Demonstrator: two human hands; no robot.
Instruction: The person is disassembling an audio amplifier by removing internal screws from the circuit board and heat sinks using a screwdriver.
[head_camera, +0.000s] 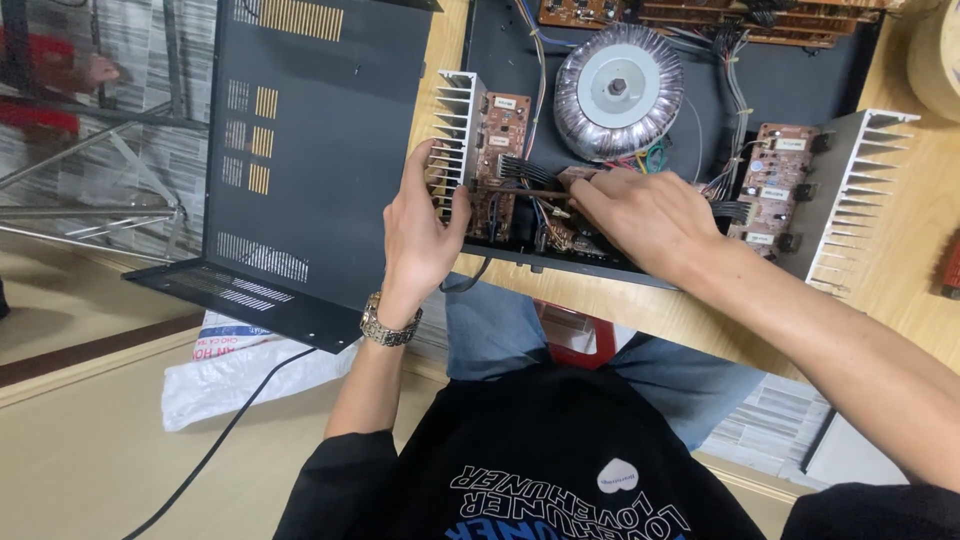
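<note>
- The left hand (420, 225) clasps the finned heat sink (455, 130) at the left of the open amplifier chassis (500, 40); its grip is closed on the fins.
- The right hand (640, 215) pinches a thin brown rod-like tool (535, 192) against the circuit board (500, 160) fixed to that heat sink.
- A toroidal transformer (618, 90) sits just behind.
- The chassis lies on a wooden bench (900, 260).
- The removed black cover (310, 150) lies left.

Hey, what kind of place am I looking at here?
Probably a small electronics repair bench: an opened amplifier chassis on a wooden table, its ring-shaped transformer and circuit board exposed, the removed black cover beside it.
</note>
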